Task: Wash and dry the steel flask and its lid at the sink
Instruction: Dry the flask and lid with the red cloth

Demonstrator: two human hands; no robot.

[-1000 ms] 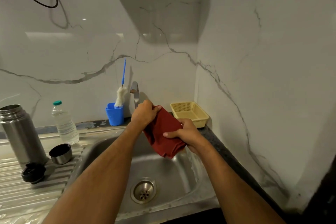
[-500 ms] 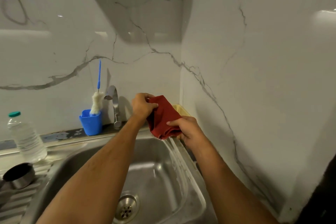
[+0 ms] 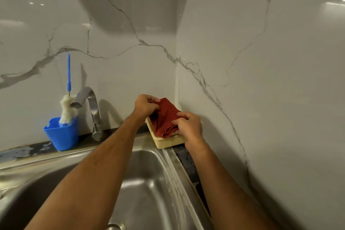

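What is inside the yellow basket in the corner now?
The red cloth lies folded in the yellow basket, with the left hand and right hand both gripping it. The cloth and hands cover the basket's floor, so anything beneath is hidden.

The premises were a domestic kitchen, observed at the sink corner. A stainless steel sink [image 3: 149,183] was set into a dark speckled worktop [image 3: 183,153], with a curved chrome tap [image 3: 89,104] mounted behind it. Both walls [image 3: 261,61] meeting at the corner were faced in glossy white marble-effect panels with grey veining. A blue plastic holder [image 3: 62,134] stood on the ledge just beside the tap, containing a bottle brush [image 3: 68,102] with a blue handle and white head. A yellowish plastic basket [image 3: 168,142] sat in the corner, touching the sink rim, with a red cloth [image 3: 166,115] over it. The fittings were household-grade.
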